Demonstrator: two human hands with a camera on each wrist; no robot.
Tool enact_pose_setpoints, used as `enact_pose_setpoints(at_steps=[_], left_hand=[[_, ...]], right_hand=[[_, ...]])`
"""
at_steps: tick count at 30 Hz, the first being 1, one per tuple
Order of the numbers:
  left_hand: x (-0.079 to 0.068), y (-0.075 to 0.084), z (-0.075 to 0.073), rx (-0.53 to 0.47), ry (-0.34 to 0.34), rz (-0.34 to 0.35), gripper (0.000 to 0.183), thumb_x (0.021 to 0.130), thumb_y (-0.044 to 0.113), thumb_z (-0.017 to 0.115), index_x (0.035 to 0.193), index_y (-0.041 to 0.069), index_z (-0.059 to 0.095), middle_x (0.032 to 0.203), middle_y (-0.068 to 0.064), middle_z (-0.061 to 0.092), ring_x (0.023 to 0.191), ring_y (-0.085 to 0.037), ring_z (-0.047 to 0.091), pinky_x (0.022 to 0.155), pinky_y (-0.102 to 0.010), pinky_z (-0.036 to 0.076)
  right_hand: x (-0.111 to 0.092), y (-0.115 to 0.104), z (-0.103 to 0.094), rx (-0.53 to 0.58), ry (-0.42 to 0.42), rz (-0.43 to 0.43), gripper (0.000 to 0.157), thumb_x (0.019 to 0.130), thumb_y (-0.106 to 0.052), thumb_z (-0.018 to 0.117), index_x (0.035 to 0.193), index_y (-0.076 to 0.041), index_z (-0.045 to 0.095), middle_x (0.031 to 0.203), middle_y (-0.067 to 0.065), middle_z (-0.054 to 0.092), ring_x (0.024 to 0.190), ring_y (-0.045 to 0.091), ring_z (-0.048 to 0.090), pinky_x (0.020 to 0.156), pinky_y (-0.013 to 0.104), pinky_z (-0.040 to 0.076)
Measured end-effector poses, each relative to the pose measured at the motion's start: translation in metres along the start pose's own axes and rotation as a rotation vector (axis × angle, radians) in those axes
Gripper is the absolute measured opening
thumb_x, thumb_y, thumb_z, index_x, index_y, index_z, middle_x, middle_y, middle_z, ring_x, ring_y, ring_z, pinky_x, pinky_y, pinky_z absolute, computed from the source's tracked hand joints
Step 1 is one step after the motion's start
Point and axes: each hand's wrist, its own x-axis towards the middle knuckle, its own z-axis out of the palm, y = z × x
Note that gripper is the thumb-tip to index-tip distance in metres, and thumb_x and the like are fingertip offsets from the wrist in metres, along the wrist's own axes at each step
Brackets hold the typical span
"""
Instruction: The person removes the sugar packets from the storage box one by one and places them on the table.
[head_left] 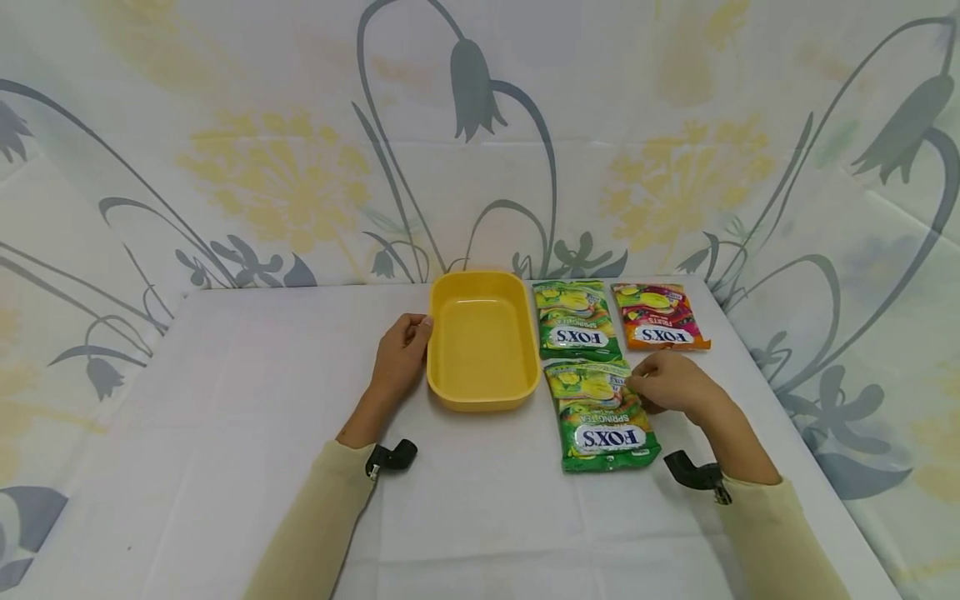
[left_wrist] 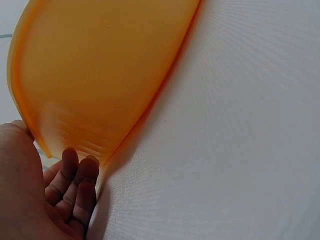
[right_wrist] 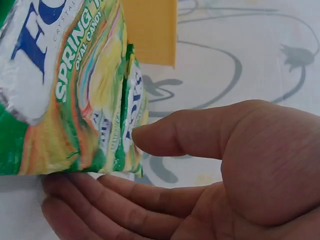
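Note:
A yellow plastic tray [head_left: 483,350] rests on the table. My left hand [head_left: 401,354] holds its left rim, thumb at the top edge and fingers curled against the outer wall; the left wrist view shows those fingers [left_wrist: 80,185] from below. To the right of the tray lies a green Fox's Spring Tea candy bag [head_left: 606,442]. My right hand [head_left: 675,383] grips this bag by its right edge. In the right wrist view the thumb [right_wrist: 175,135] overlaps the bag's far corner, and the fingertips go out of sight beneath its edge.
Another green Fox's candy bag [head_left: 577,321] lies just behind the gripped one, close beside the tray. To its right is a red-orange Fox's Fruits bag [head_left: 660,317]. White cloth covers the table [head_left: 247,400], and a flower-printed curtain [head_left: 300,167] hangs behind.

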Motion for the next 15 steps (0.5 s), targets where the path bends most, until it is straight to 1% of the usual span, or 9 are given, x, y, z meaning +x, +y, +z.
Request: enact_pose_setpoints(at_steps=[4, 7, 11, 15], left_hand=[[0.001, 0.000, 0.001, -0.013, -0.002, -0.001, 0.045, 0.111, 0.045, 0.052, 0.130, 0.006, 0.065, 0.104, -0.011, 0.075, 0.089, -0.023, 0.066, 0.081, -0.032, 0.051], [0.001, 0.000, 0.001, -0.016, -0.011, -0.006, 0.046, 0.111, 0.046, 0.051, 0.131, 0.006, 0.065, 0.105, -0.011, 0.075, 0.090, -0.023, 0.066, 0.082, -0.033, 0.052], [0.001, 0.002, -0.002, 0.020, -0.036, -0.018, 0.048, 0.112, 0.047, 0.048, 0.132, 0.006, 0.064, 0.105, -0.011, 0.074, 0.090, -0.021, 0.065, 0.083, -0.031, 0.051], [0.000, 0.009, -0.012, 0.032, -0.065, -0.025, 0.047, 0.114, 0.045, 0.043, 0.131, 0.006, 0.063, 0.098, -0.012, 0.069, 0.085, -0.025, 0.065, 0.081, -0.033, 0.052]], right_hand=[[-0.002, -0.006, -0.001, -0.130, 0.090, -0.022, 0.048, 0.101, -0.027, 0.063, 0.129, 0.013, 0.062, 0.109, 0.026, 0.071, 0.088, 0.031, 0.068, 0.075, 0.043, 0.058], [-0.003, -0.011, -0.001, -0.182, 0.191, -0.047, 0.049, 0.102, -0.028, 0.063, 0.129, 0.013, 0.062, 0.116, 0.032, 0.070, 0.096, 0.040, 0.068, 0.075, 0.049, 0.059], [0.000, -0.017, -0.002, -0.164, 0.346, -0.128, 0.047, 0.104, -0.027, 0.062, 0.130, 0.012, 0.062, 0.118, 0.033, 0.070, 0.104, 0.049, 0.068, 0.079, 0.057, 0.058], [0.011, -0.019, -0.001, -0.122, 0.524, -0.279, 0.043, 0.105, -0.024, 0.063, 0.135, 0.008, 0.061, 0.116, 0.030, 0.073, 0.106, 0.049, 0.070, 0.083, 0.061, 0.057]])
